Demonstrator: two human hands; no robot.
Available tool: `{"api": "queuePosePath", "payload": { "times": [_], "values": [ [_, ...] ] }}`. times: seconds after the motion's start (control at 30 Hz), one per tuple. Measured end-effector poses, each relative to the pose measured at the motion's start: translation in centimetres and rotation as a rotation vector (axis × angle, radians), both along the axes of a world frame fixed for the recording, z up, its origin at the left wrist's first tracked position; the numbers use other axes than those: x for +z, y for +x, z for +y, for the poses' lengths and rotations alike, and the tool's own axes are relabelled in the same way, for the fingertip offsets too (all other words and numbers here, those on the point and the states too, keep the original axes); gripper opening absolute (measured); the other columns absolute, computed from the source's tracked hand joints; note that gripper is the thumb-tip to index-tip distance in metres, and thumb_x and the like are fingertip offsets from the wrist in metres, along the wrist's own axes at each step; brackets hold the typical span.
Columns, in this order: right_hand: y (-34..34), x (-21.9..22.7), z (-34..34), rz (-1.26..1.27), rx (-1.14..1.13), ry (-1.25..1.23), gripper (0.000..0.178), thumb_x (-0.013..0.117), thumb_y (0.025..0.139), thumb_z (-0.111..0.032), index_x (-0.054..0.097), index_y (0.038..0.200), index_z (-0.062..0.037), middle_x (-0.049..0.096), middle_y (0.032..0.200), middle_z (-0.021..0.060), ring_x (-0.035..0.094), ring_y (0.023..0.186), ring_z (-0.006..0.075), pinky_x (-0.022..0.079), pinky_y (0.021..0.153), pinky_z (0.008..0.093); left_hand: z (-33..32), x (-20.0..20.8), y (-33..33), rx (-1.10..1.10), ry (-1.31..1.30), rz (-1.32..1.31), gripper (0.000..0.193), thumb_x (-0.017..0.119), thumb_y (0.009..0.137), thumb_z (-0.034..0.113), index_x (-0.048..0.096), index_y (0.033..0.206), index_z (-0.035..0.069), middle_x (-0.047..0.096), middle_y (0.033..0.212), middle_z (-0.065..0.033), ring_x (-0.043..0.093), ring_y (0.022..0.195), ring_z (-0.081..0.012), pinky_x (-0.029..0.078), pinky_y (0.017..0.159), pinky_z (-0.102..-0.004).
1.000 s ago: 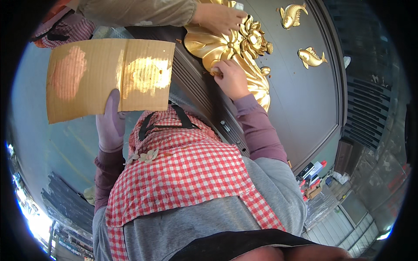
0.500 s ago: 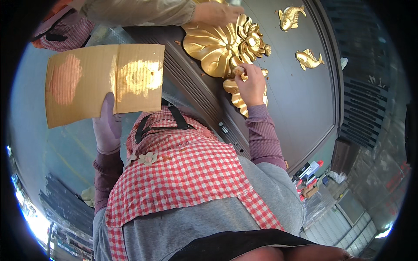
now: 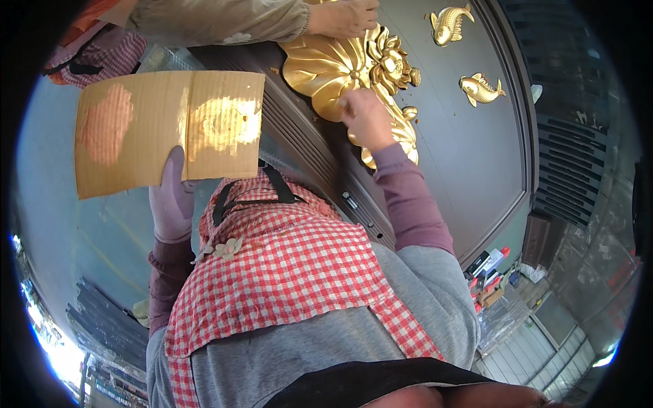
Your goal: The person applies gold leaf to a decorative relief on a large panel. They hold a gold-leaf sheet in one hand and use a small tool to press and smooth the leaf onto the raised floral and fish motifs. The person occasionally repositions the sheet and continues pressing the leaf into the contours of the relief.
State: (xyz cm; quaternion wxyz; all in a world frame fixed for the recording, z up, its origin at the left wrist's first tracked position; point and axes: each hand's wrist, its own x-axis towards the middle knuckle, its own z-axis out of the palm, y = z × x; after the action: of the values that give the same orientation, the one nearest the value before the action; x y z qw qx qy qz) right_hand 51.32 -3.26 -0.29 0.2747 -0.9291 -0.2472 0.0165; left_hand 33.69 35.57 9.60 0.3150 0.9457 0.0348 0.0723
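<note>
My gloved left hand [image 3: 173, 204] grips the lower edge of a bent piece of cardboard [image 3: 146, 153], thumb on its face. One shiny gold patch and one reddish patch of colour mark the cardboard. Bare, with fingers curled together, my right hand [image 3: 368, 121] is over the lower rim of a large gold lotus leaf relief [image 3: 323, 64] on a dark brown panel [image 3: 469, 163]. Whatever its fingers pinch is hidden and blurred. A gold lotus flower [image 3: 392, 62] stands just beyond it, and smaller gold leaves [image 3: 407, 139] are partly behind my wrist.
Another person's hand [image 3: 343, 18], in a khaki sleeve, works at the relief's far edge. Two gold fish [image 3: 449, 26] decorate the panel's right side. Small boxes and tools [image 3: 486, 275] stand at the lower right. A ridged frame [image 3: 299, 129] edges the panel.
My right hand has moved left and a little away from me, from the smaller leaves to the large leaf's rim. The cardboard has shifted slightly right. The other person's hand has shifted slightly.
</note>
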Motion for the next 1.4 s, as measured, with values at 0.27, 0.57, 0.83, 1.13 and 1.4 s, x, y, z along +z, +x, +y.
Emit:
{"api": "queuePosePath", "payload": {
  "times": [0.27, 0.57, 0.83, 1.13, 1.4],
  "values": [
    [1.4, -1.0, 0.0, -0.022, 0.014, 0.009, 0.022, 0.080, 0.078, -0.004, 0.071, 0.099, -0.0087, 0.073, 0.095, 0.0118, 0.069, 0.092, 0.0353, 0.056, 0.084, 0.0467, 1.2, -2.2, -0.9, 0.071, -0.156, 0.038, 0.033, 0.069, 0.104, 0.001, 0.061, 0.134, -0.010, 0.069, 0.126, -0.0194, 0.071, 0.114, -0.0281, 0.061, 0.094, -0.0383],
    [4.4, -0.3, -2.4, -0.027, -0.229, 0.012, 0.015, 0.079, 0.086, -0.014, 0.073, 0.096, -0.0044, 0.073, 0.090, 0.0139, 0.070, 0.085, 0.0371, 0.056, 0.079, 0.0481, 0.7, -0.8, -0.1, 0.021, 0.019, 0.028, 0.037, 0.076, 0.099, 0.003, 0.063, 0.133, -0.008, 0.072, 0.123, -0.0219, 0.072, 0.114, -0.0377, 0.058, 0.098, -0.0426],
    [6.6, 1.3, -1.6, 0.051, -0.110, -0.243, 0.017, 0.077, 0.086, -0.016, 0.074, 0.099, -0.0055, 0.075, 0.091, 0.0156, 0.071, 0.090, 0.0380, 0.056, 0.081, 0.0501, 0.5, -0.8, 0.3, 0.058, -0.157, 0.010, 0.039, 0.077, 0.099, 0.000, 0.062, 0.133, -0.010, 0.071, 0.125, -0.0220, 0.071, 0.112, -0.0345, 0.061, 0.094, -0.0414],
    [8.5, 1.1, -2.5, 0.016, 0.007, -0.295, 0.012, 0.077, 0.084, -0.014, 0.073, 0.094, -0.0079, 0.073, 0.093, 0.0146, 0.070, 0.094, 0.0369, 0.058, 0.083, 0.0490, 0.2, 0.3, 0.1, 0.030, 0.200, 0.011, 0.046, 0.085, 0.089, 0.003, 0.067, 0.131, -0.006, 0.073, 0.122, -0.0241, 0.070, 0.112, -0.0428, 0.057, 0.099, -0.0457],
    [8.8, 1.8, -2.3, 0.113, 0.071, -0.315, 0.020, 0.077, 0.081, -0.009, 0.071, 0.100, -0.0070, 0.073, 0.094, 0.0136, 0.071, 0.094, 0.0381, 0.057, 0.083, 0.0487, 0.6, -0.6, -0.3, 0.076, 0.158, 0.027, 0.048, 0.086, 0.087, 0.004, 0.068, 0.131, -0.005, 0.073, 0.123, -0.0237, 0.070, 0.115, -0.0432, 0.057, 0.100, -0.0465]
  ]
}}
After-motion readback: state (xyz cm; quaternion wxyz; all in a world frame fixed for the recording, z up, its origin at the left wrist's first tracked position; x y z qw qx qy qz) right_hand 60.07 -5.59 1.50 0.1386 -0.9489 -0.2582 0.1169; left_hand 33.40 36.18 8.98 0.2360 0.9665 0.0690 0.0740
